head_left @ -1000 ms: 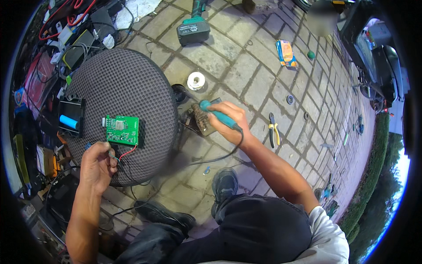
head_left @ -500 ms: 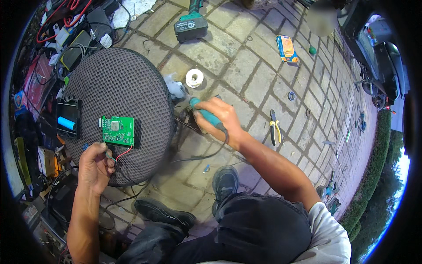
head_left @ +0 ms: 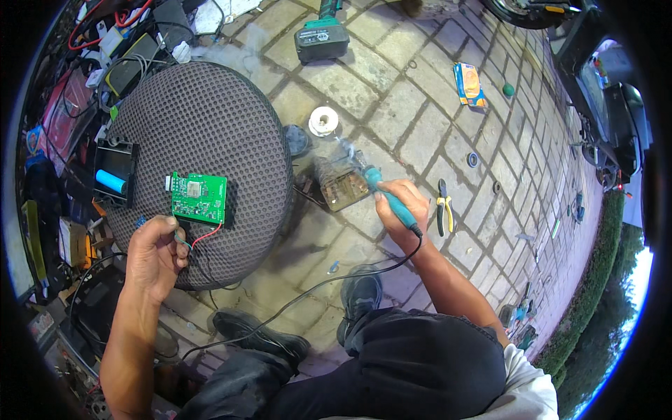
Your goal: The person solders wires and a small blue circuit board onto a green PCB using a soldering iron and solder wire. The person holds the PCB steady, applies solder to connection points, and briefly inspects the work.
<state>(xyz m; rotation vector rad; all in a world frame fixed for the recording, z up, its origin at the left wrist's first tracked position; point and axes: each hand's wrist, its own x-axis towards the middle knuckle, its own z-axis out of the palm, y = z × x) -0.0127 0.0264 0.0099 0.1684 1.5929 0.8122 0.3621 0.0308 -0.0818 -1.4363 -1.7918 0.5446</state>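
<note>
A green circuit board (head_left: 210, 208) is over the round, mesh-textured black stool (head_left: 241, 140). At its lower left corner, my left hand (head_left: 155, 255) pinches the board between thumb and fingers. A red wire (head_left: 206, 234) runs from the board's lower edge, and a thin teal wire shows beside my fingers. My right hand (head_left: 404, 210) grips a teal-handled soldering iron (head_left: 399, 208) right of the stool. Its tip points up and left, with smoke around it, above a small dark metal-framed object (head_left: 341, 190). Just beyond the tip stands a white solder spool (head_left: 323, 122).
A black tray with a blue cylindrical cell (head_left: 110, 180) sits on the stool's left edge. On the paving lie pliers (head_left: 444, 208), a tool battery (head_left: 322, 43), an orange-and-blue packet (head_left: 470, 85) and a dark ring (head_left: 473, 159). Clutter and cables line the left; the iron's cord (head_left: 294, 290) crosses my feet.
My right hand has drawn the soldering iron right and toward me, uncovering the metal-framed object. The cord now stretches across my shoes. My left hand stays at the board; the view has shifted slightly.
</note>
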